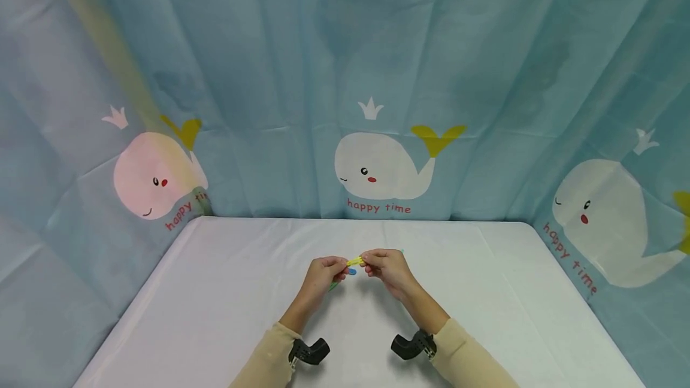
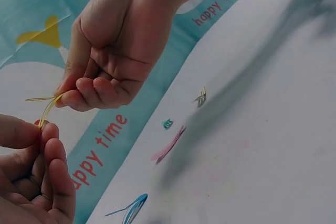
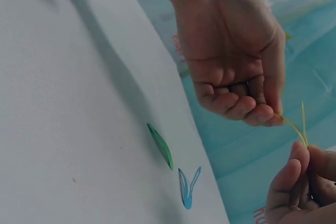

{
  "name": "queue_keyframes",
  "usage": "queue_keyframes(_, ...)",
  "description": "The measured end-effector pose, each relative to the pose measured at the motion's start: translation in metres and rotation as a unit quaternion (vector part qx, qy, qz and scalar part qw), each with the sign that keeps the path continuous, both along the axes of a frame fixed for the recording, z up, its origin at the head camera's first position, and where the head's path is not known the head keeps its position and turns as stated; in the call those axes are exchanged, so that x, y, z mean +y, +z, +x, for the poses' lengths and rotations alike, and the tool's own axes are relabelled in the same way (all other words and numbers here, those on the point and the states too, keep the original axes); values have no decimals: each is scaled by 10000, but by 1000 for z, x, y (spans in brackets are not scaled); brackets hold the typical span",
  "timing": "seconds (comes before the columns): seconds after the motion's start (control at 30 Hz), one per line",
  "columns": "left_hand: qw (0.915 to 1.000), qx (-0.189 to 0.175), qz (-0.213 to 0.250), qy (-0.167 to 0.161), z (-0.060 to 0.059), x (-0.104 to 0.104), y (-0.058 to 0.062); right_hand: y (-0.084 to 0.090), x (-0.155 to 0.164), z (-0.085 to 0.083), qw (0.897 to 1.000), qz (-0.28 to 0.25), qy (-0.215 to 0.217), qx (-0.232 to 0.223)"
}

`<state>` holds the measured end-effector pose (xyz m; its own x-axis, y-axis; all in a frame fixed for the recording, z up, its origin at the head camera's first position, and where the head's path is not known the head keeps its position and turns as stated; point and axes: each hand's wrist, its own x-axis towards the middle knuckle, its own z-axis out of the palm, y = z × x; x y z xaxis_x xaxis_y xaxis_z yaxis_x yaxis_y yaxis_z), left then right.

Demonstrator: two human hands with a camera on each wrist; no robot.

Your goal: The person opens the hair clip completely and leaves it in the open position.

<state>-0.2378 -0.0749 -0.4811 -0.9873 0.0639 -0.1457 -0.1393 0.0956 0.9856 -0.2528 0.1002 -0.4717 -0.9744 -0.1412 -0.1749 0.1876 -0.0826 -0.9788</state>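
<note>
A yellow snap hair clip (image 1: 354, 261) is held between both hands above the table, its two strips spread apart in a V. My left hand (image 1: 322, 274) pinches the end of one strip between thumb and fingertips. At the joined end, thumb and finger of my right hand (image 1: 389, 268) grip the clip. The other strip's tip sticks out free, as the wrist views show. Below the hands a blue snap hair clip (image 3: 187, 188), its strips apart, lies beside a green hair clip (image 3: 161, 147).
The white table (image 1: 215, 316) also carries a pink hair clip (image 2: 169, 145), a small teal piece (image 2: 167, 124) and a pale yellow clip-like piece (image 2: 200, 97). A whale-printed curtain (image 1: 280, 76) stands around the back and sides.
</note>
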Motion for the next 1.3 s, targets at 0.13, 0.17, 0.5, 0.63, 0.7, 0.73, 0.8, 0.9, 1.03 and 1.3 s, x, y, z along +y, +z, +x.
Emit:
queue_keyframes(0.13,9998,148,-105,72,0,-1,3,-2,0,-1,9999,-84,-45,-84)
queue_keyframes(0.17,9997,182,-114,100,0,-1,4,-2,0,-1,9999,-102,-48,-90)
queue_keyframes(0.5,9992,385,-84,73,3,-1,9,-5,2,-1,9999,-114,-9,-101)
queue_keyframes(0.63,9994,341,-109,31,13,1,26,-7,3,-2,9998,-116,25,-136)
queue_keyframes(0.7,9992,351,-172,27,17,2,32,-8,4,-2,9998,-130,40,-138)
queue_keyframes(0.73,9992,343,-187,42,16,2,30,-7,4,-1,9998,-137,44,-137)
queue_keyframes(0.8,9990,373,-225,48,11,1,21,-6,4,0,9998,-130,60,-127)
queue_keyframes(0.9,9991,363,-206,65,1,-2,4,-5,4,1,9998,-120,95,-127)
queue_keyframes(1.03,9994,283,-184,62,-2,-4,-3,-6,5,0,9998,-118,135,-116)
queue_keyframes(1.3,9992,227,-305,81,-1,-5,-3,-9,5,-1,9998,-47,165,-128)
